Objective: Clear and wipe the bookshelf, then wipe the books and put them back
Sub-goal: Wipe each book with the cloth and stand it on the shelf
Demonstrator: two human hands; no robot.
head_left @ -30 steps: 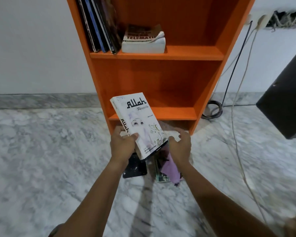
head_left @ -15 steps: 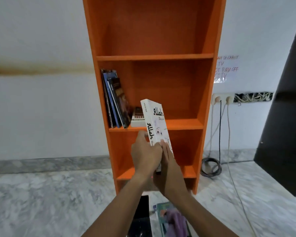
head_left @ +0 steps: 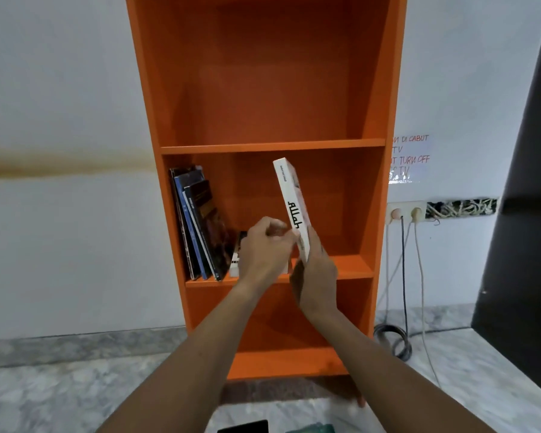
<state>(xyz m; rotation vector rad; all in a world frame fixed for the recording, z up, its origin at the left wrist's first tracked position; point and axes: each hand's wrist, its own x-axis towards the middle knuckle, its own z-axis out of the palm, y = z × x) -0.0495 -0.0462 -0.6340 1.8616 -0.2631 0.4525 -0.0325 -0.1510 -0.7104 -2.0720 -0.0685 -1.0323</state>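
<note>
White book [head_left: 292, 207] held upright, spine toward the camera, top tilted slightly left, in front of the middle compartment of the orange bookshelf [head_left: 269, 145]. Right hand [head_left: 314, 273] closed around the book's lower end, that grip wrapped from the right side and beneath. Left hand [head_left: 263, 251] curled at the book's lower left edge, fingers bent and touching the spine (whether pinching or merely steadying, cannot tell). Left of the grip, leaning books [head_left: 200, 226] stood against the compartment's left wall; a flat-lying book [head_left: 236, 257] just behind the left hand, mostly hidden. Above the grip, upper compartment bare. Below, lowest shelf bare, then marble floor [head_left: 60, 398]. Right of the grip, wall sockets [head_left: 405, 212] with cables [head_left: 403, 276] hanging down.
</note>
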